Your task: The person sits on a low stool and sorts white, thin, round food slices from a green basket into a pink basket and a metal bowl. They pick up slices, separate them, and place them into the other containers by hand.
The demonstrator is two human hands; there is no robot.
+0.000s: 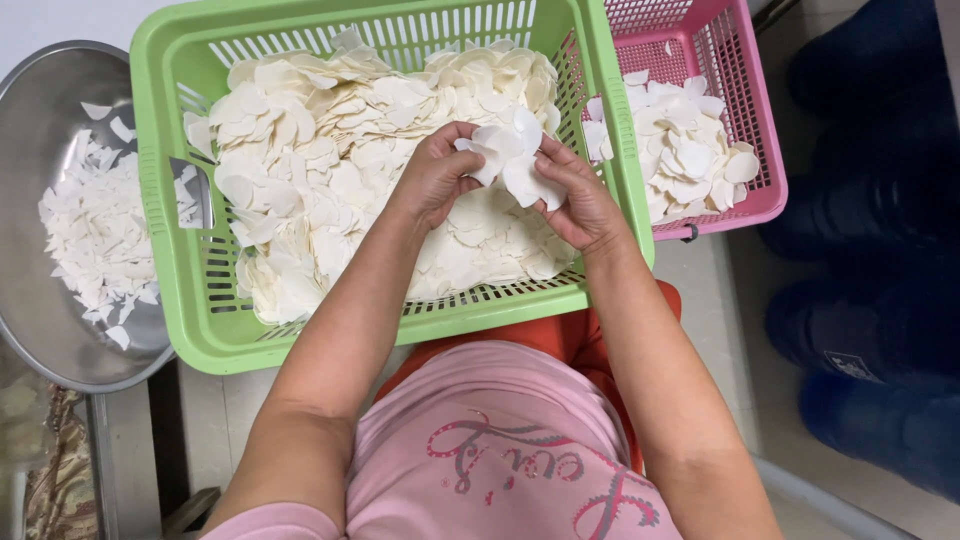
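A green plastic basket [160, 210] rests on my lap, heaped with cream-white petal-shaped slices [330, 150]. Over its right half, my left hand [435, 175] and my right hand [575, 195] meet and together hold a small bunch of white slices [515, 160]. The left hand's fingers pinch the bunch's left edge; the right hand cups it from below and the right side. Both forearms reach up from the bottom of the view across the basket's near rim.
A pink plastic basket [745, 120] with whiter slices stands right of the green one. A large steel bowl [45, 330] at the left holds smaller white pieces. Dark blue containers [880, 330] fill the right side of the floor.
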